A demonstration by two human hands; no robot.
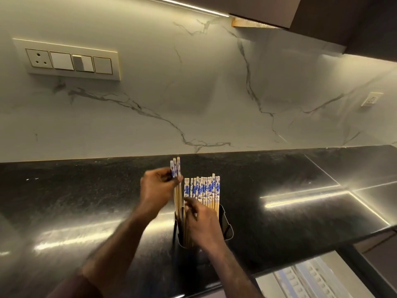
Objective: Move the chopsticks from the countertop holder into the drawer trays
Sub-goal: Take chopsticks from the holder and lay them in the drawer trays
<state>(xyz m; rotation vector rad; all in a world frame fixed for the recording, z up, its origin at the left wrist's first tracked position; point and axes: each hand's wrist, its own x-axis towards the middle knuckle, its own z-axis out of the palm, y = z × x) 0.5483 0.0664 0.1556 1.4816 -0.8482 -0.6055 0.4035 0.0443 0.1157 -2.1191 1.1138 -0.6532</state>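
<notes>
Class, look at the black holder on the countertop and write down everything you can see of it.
The black holder is a dark, smooth, rounded-cornered container, apparently plastic, standing upright on the glossy black countertop. It holds a row of upright chopsticks with pale wooden shafts and blue-and-white patterned tops. The right hand covers its front and reaches among the sticks. The left hand holds a few chopsticks raised at its left edge; whether their tips are still inside is unclear.

No words, brands, numbers or signs can be read anywhere in this view. The chopsticks (202,190) carry only a blue floral pattern, no lettering. The switch panel (71,61) on the wall shows plain, unmarked plates, and the small wall socket (372,99) is too small to tell.
</notes>
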